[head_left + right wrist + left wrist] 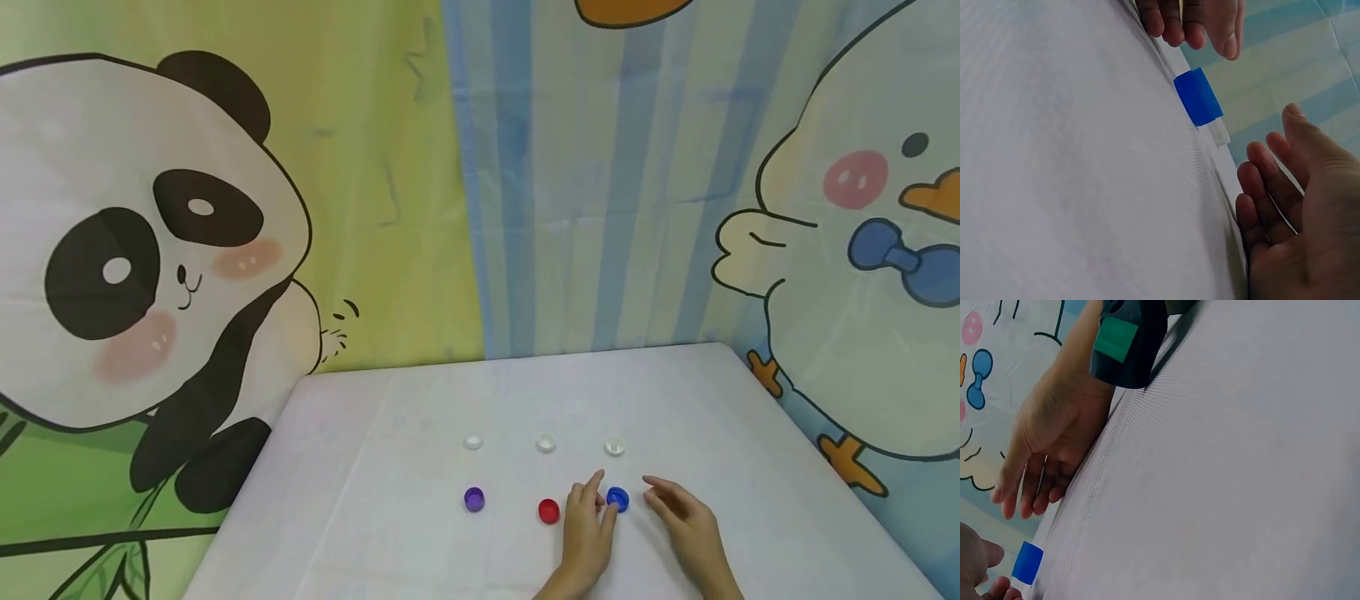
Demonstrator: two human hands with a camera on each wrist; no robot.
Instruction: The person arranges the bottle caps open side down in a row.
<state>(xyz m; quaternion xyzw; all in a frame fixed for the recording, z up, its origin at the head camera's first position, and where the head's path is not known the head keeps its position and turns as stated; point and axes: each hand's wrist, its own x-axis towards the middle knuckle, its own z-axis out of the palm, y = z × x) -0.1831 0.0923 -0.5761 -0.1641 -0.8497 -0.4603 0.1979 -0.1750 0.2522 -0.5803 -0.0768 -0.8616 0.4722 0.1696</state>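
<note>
A round blue bottle cap (617, 499) lies on the white table between my two hands. Just left of it is my left hand (587, 529), its fingers loosely bent; in the right wrist view, a gap separates those fingers from the blue cap (1199, 97). To the right of the cap hovers my right hand (692, 533), with relaxed fingers and nothing in its grasp. In the left wrist view, the blue cap (1027, 562) sits beside the left hand (977, 565), which is only partly in frame. A red cap (549, 511) rests left of my left hand.
A purple cap (474, 499) lies farther left. Behind the coloured caps, three pale ones form a row: a left one (473, 442), a middle one (546, 442) and a right one (614, 447). Cartoon-printed curtains (390, 167) stand behind the table (390, 500).
</note>
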